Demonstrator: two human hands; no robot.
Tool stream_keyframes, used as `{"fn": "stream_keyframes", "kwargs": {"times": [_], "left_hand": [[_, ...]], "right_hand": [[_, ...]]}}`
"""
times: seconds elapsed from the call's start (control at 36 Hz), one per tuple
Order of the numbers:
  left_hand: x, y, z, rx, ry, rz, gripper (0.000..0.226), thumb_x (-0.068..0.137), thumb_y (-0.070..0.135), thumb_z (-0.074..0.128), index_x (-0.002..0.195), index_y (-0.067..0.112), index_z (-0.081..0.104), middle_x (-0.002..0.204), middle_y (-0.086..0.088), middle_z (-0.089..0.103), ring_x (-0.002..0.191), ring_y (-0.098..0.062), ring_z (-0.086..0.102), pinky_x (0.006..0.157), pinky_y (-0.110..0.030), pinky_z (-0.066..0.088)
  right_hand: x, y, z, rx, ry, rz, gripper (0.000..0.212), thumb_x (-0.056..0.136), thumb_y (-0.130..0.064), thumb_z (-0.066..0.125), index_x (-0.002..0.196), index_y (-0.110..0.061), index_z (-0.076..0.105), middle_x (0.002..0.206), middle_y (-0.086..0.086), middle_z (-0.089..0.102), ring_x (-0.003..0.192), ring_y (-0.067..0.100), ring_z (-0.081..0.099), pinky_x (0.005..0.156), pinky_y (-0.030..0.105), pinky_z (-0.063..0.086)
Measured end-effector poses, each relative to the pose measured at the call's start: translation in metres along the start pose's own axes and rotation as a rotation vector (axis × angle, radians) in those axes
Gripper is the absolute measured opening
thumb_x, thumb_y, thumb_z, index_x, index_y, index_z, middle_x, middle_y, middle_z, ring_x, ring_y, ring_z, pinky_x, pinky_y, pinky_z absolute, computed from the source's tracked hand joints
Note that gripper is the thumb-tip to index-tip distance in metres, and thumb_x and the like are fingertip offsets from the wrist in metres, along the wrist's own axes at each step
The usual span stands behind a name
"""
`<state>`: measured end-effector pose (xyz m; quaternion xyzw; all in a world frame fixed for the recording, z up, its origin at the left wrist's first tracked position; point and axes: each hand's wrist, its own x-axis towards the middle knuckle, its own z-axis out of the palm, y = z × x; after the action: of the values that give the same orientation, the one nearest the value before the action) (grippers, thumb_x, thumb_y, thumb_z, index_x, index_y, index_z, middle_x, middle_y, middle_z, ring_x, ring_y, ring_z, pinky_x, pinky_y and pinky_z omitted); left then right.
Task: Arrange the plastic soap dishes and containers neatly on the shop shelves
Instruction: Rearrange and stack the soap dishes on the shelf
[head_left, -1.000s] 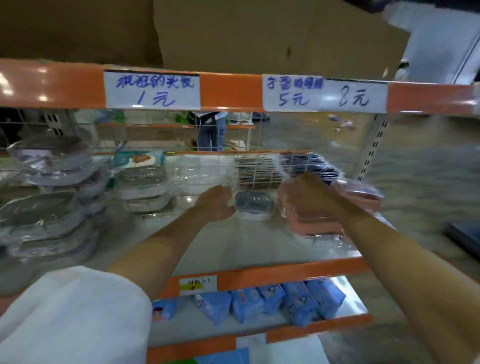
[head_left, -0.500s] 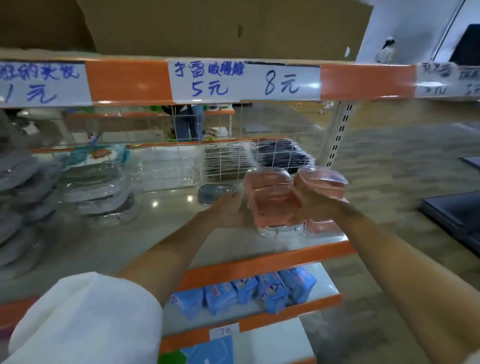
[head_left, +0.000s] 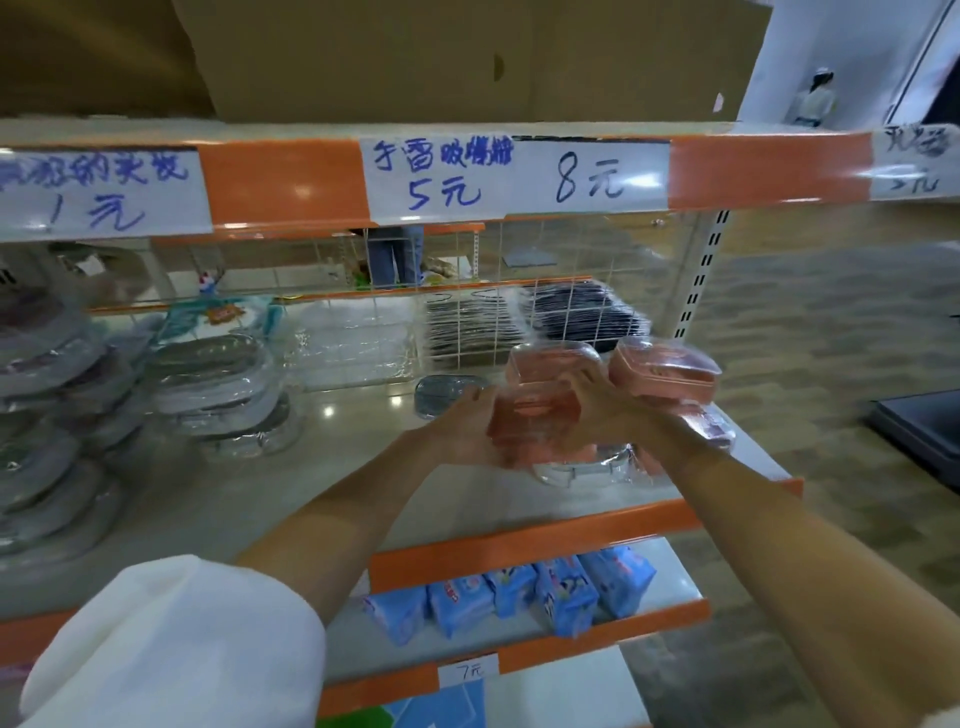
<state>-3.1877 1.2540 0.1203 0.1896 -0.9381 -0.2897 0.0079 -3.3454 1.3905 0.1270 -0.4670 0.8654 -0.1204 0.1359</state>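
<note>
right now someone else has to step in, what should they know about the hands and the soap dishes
Left hand: holds the left side of a pink soap dish, lifted above the shelf.
Right hand: grips its right side.
Two more pink dishes sit stacked behind, toward the shelf's right end, over a clear container.
A blue-grey dish lies alone to the left.
Grey dishes are already stacked further left.
Left to do: set the held dish down neatly; tidy the pink group and the loose blue-grey one.
</note>
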Motion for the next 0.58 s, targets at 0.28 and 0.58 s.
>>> {"fn": "stream_keyframes", "kwargs": {"times": [0.28, 0.58], "left_hand": [[-0.037, -0.073, -0.041, 0.075, 0.129, -0.069, 0.113, 0.045, 0.064, 0.079, 0.139, 0.018, 0.037, 0.13, -0.009, 0.043, 0.124, -0.024, 0.043, 0.103, -0.034, 0.041], [-0.075, -0.148, -0.071, 0.291, 0.147, -0.38, 0.089, 0.069, 0.053, 0.077, 0.136, 0.008, 0.04, 0.136, -0.009, 0.039, 0.127, -0.025, 0.041, 0.101, -0.032, 0.038]], "right_hand": [[0.039, -0.085, 0.035, 0.014, -0.106, -0.118, 0.103, 0.068, -0.038, 0.084, 0.148, -0.013, 0.025, 0.148, 0.01, 0.025, 0.135, 0.028, 0.033, 0.112, 0.044, 0.032], [0.056, -0.11, 0.041, -0.113, -0.068, -0.114, 0.106, 0.074, -0.055, 0.074, 0.153, -0.015, 0.017, 0.152, 0.013, 0.018, 0.142, 0.03, 0.019, 0.117, 0.049, 0.016]]}}
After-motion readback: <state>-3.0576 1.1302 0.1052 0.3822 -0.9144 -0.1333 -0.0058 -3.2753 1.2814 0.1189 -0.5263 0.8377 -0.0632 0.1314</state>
